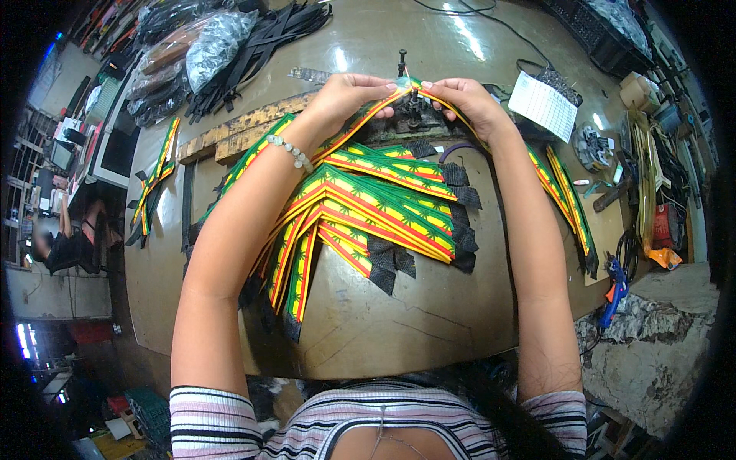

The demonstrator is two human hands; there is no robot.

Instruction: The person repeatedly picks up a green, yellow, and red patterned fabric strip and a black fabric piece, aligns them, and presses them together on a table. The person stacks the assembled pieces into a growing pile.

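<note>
Both bare hands meet at the far side of the broad brown surface (399, 333), where a long, narrow woven strap (360, 123) with green, yellow and red bands arches just above a dark metal fixture with an upright bolt (402, 63). The left hand (349, 96) pinches the strap between thumb and fingers left of its crest; the right hand (469, 103) does the same on the other side, leaving a short span between them. What the pale, translucent bit at the left fingertips is cannot be told. The strap looks light and flat, likely pliant enough to bend yet firm enough to keep a crease, with little to break; its smooth face might slide under a loose pinch. Gripping close to the crest, across its full width, should steady it best. A fanned pile of matching folded straps (383, 203) with black ends lies nearer the body.
</note>
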